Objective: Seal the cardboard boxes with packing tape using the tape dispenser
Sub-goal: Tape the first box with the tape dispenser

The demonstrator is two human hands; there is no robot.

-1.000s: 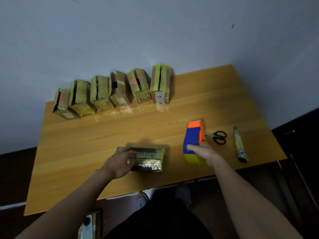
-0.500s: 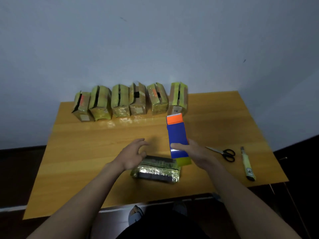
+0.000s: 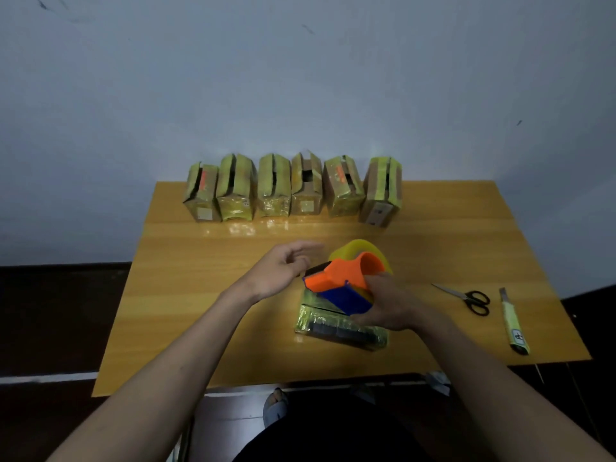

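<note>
Head: right hand grips tape dispenser – over box.

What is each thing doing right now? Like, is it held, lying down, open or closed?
tape dispenser: held up over the near box, tilted.
right hand: grips the tape dispenser.
left hand: open, fingers by the dispenser's front end; contact unclear.
near box: lying flat on the table.
six boxes: standing in a row at the wall, top slits showing.
scissors: lying closed.
utility knife: lying flat; blade not visible.
</note>
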